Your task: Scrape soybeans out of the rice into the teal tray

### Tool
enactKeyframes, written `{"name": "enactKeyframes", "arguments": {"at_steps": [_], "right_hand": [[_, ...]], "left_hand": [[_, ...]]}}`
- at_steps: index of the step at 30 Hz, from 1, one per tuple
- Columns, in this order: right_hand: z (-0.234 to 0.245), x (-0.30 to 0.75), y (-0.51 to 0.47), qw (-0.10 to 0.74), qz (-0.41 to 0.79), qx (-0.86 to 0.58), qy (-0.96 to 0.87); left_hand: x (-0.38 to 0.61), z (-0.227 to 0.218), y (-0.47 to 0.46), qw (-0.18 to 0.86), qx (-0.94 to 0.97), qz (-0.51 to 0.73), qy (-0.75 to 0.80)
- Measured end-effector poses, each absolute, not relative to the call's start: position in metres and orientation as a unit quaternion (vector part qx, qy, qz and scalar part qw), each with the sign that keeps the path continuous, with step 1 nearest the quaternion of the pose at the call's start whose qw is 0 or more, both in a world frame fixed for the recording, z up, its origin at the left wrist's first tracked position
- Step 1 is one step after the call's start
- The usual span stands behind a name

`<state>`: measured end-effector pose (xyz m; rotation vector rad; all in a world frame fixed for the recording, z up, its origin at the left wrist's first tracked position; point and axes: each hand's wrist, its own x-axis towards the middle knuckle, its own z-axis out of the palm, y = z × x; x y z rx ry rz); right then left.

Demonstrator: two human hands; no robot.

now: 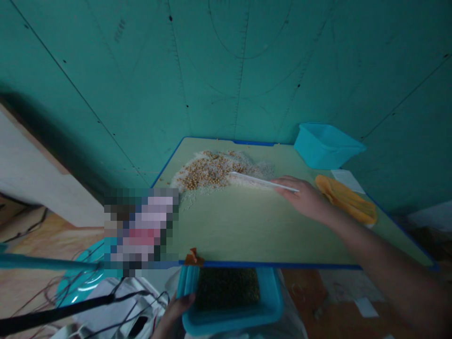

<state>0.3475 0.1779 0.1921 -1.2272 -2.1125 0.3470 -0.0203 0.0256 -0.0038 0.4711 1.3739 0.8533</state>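
My right hand is closed around one end of a thin white strip, possibly a flat scraper. The strip's far end reaches the near side of a spread-out pile of round tan beans mixed with white, rice-like grains. At the table's front edge, my left hand grips the left rim of a blue plastic bin, thumb over the rim. Small dark greenish grains lie inside the bin. Part of the left hand is cut off by the bottom of the view.
A pale table with blue edging stands against a green wall. On its right are an empty turquoise basket, a folded orange cloth and white paper. A pixelated patch covers the left edge; cables run below.
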Motion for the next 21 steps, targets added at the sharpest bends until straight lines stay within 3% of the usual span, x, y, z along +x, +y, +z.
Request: {"name": "enactKeyframes", "arguments": {"at_steps": [10, 21], "right_hand": [[0.204, 0.345, 0.190, 0.382, 0.171, -0.507, -0.754], [0.202, 0.319, 0.201, 0.335, 0.168, -0.415, -0.829]], "left_hand": [[0.012, 0.026, 0.002, 0.688, 0.147, 0.429, 0.567], [-0.015, 0.008, 0.027, 0.656, 0.231, 0.359, 0.622]]}}
